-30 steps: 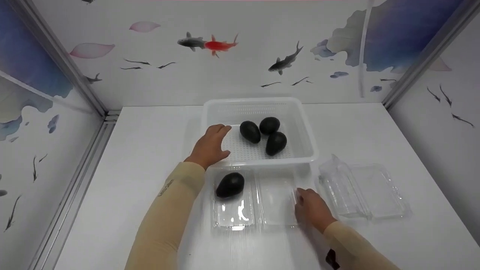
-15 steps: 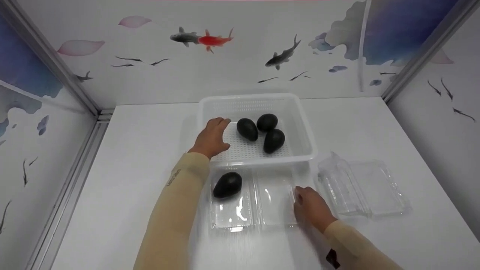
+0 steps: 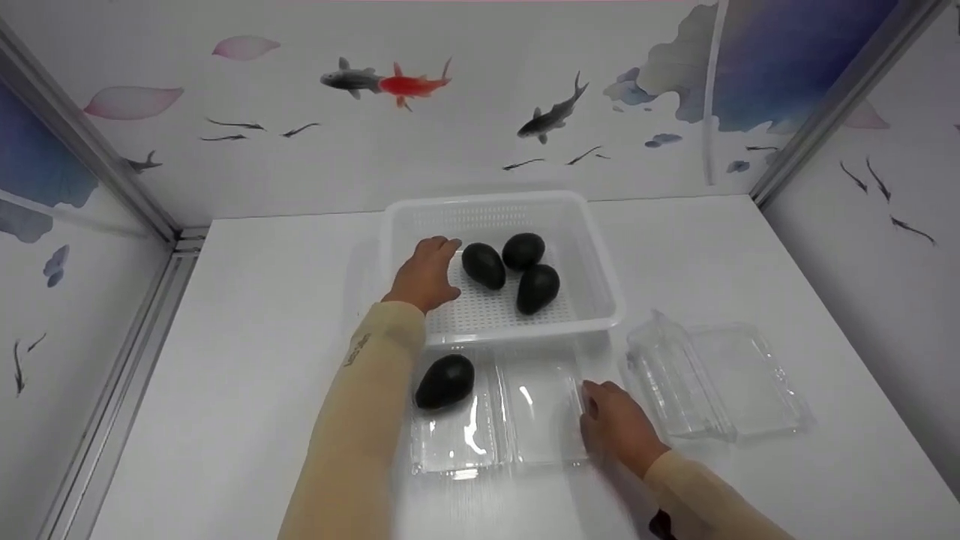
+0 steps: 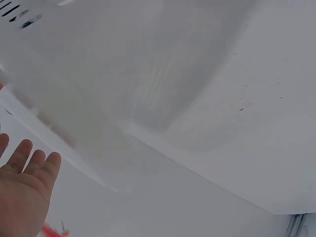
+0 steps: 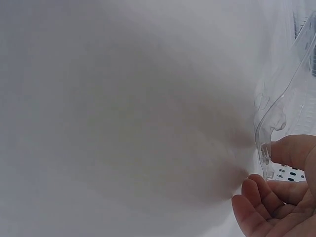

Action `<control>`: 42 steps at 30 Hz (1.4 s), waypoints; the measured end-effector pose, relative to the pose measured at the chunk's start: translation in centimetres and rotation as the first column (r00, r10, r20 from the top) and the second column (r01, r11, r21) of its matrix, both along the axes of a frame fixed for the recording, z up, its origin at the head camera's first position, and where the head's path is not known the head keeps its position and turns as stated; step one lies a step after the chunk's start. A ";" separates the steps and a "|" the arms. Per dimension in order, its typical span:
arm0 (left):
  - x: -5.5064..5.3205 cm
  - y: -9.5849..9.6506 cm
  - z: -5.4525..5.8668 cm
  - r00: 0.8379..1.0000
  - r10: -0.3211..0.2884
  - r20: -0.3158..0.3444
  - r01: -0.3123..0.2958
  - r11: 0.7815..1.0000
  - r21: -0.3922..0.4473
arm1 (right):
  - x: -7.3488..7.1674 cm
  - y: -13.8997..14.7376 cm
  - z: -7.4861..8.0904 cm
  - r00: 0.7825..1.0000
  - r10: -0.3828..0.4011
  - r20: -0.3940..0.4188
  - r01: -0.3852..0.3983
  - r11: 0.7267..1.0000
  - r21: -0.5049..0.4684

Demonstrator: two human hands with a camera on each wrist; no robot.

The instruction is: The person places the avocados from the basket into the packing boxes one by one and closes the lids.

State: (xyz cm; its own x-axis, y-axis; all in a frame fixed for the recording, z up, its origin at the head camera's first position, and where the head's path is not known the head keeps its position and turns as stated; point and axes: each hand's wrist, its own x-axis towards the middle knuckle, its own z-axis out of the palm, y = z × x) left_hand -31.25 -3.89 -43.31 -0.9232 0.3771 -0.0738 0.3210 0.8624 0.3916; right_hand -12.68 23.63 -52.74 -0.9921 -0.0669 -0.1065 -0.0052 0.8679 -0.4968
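In the head view, three dark avocados [image 3: 538,289] lie in a white perforated plastic basket [image 3: 600,300]. My left hand [image 3: 424,274] hovers over the basket's left side, thumb and fingers apart, close to the leftmost avocado [image 3: 484,265]. In the left wrist view its fingers [image 4: 47,170] extend past the basket rim. An opened clear plastic clamshell [image 3: 544,420] lies in front of the basket, with one avocado [image 3: 445,382] in its left half. My right hand [image 3: 624,425] pinches the clamshell's right edge; in the right wrist view the thumb [image 5: 291,150] sits against the clear rim [image 5: 261,128].
A second opened clear clamshell [image 3: 712,382] lies on the white table [image 3: 262,337] to the right. Walls printed with fish and petals surround the table at the back [image 3: 450,150] and both sides, with metal frame posts [image 3: 847,105] at the corners.
My left hand has shifted slightly right over the basket, nearer the leftmost avocado. The right hand stays at the clamshell's edge. The head view has shifted a little.
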 end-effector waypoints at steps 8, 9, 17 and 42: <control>-1.2 0.6 -0.6 1.000 -0.008 0.024 0.009 1.000 -0.022 | -0.1 -0.1 -0.1 1.000 -0.015 0.019 0.015 1.000 0.017; -1.3 0.8 -0.5 1.000 -0.012 0.027 0.012 1.000 -0.020 | -0.2 0.0 -0.1 1.000 -0.017 0.016 0.017 1.000 0.018; -2.1 2.0 0.1 0.996 -0.036 0.080 0.039 0.998 -0.040 | -0.2 0.1 0.1 1.000 -0.001 0.007 0.001 1.000 0.024; -4.1 5.0 0.6 0.984 -0.061 0.166 0.083 0.989 -0.126 | -0.5 0.4 -0.1 1.000 -0.012 0.010 0.013 1.000 -0.012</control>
